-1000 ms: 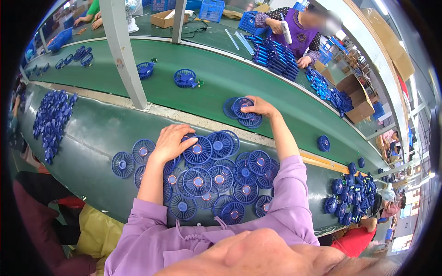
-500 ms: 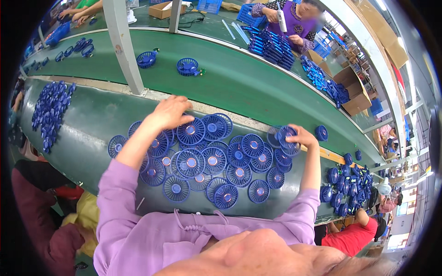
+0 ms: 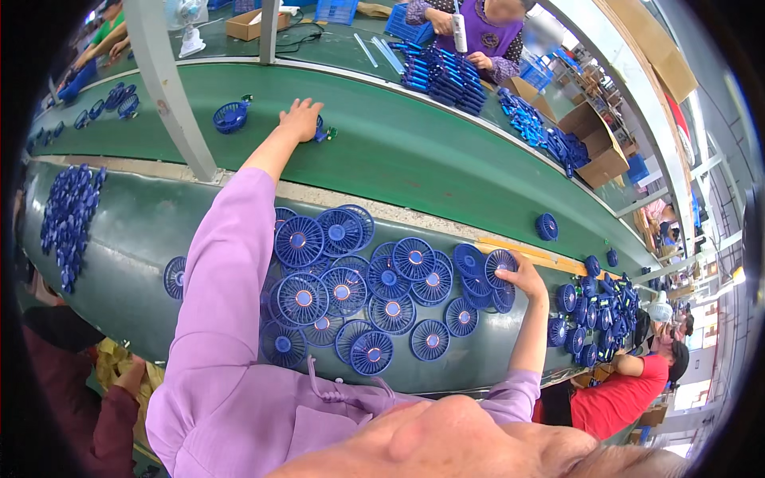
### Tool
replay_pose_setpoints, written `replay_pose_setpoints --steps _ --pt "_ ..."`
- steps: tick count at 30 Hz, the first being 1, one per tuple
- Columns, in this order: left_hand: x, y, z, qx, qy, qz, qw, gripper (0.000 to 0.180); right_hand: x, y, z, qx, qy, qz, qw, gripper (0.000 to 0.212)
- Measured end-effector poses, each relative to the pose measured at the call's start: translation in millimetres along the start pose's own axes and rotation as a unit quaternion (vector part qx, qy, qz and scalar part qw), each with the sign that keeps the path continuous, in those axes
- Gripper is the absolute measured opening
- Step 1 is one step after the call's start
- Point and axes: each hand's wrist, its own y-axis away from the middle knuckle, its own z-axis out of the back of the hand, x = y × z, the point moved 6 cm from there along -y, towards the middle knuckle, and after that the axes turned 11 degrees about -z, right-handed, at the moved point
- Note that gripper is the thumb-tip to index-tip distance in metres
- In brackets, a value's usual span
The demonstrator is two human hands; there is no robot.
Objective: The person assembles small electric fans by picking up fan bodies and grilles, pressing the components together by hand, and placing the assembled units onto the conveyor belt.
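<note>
My left hand (image 3: 300,121) is stretched out over the green conveyor belt, its fingers spread. Just under its right side sits a blue fan housing (image 3: 320,132) with a small green piece attached, mostly hidden by the hand. Another such housing (image 3: 231,117) lies on the belt to the left. My right hand (image 3: 524,279) grips the edge of a round blue fan grille (image 3: 500,268) between thumb and fingers, beside overlapping grilles. Many more blue grilles, one of them a grille with a bright centre disc (image 3: 345,290), lie heaped on the dark green worktable (image 3: 135,247) before me.
A grey metal post (image 3: 171,92) rises at the belt's near edge. Small blue parts (image 3: 72,215) are piled at far left, finished-looking fan heads (image 3: 590,307) at right. Across the belt a person in purple (image 3: 490,36) works by stacked blue handles (image 3: 450,80).
My left hand has moved from above the grilles up and out over the belt to a fan housing. My right hand stays at the right of the heap, still with a grille. The view has shifted slightly.
</note>
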Motion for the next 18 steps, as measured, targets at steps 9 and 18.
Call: replay_pose_setpoints --steps 9,18 --pt "2.4 16.8 3.7 -0.042 0.058 -0.102 0.992 0.023 -21.2 10.6 6.9 -0.007 -0.171 -0.014 0.985 0.034" --pt "-33.5 122.5 18.5 -0.200 0.660 0.006 0.724 0.037 122.9 5.8 -56.3 0.049 -0.381 0.112 0.916 0.051"
